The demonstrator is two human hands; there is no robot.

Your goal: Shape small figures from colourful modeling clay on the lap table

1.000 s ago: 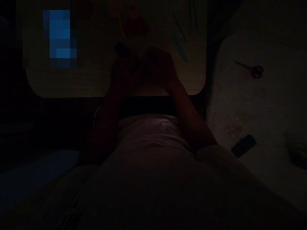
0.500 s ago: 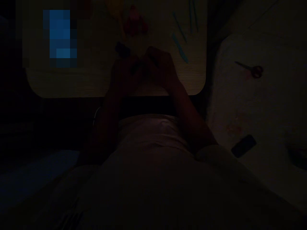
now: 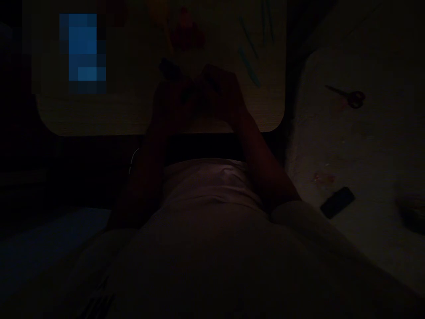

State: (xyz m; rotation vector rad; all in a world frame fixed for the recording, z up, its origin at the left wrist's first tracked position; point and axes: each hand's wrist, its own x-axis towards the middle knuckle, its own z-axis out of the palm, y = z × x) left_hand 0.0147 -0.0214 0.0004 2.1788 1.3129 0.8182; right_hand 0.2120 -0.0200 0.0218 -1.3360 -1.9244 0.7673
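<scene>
The picture is very dark. Near the front edge of the wooden table (image 3: 99,117), my left hand (image 3: 171,104) and my right hand (image 3: 224,93) are close together, fingers curled inward. Something small and dark seems to be between the fingertips, but I cannot make out what. Just beyond my left hand lies a dark lump (image 3: 169,68) of uncertain kind. Farther back sits a red lumpy object (image 3: 187,35), with a yellow-orange shape (image 3: 159,13) to its left.
Several thin blue-green plastic tools lie at the right, among them a knife-shaped tool (image 3: 249,67). On a pale side surface (image 3: 375,146) rest scissors (image 3: 347,96) and a dark rectangular object (image 3: 338,202). Blurred blue blocks (image 3: 83,46) cover the upper left.
Both hands stay almost in the same place with their fingers curled. Only the brightness varies slightly; the objects on the table have not moved.
</scene>
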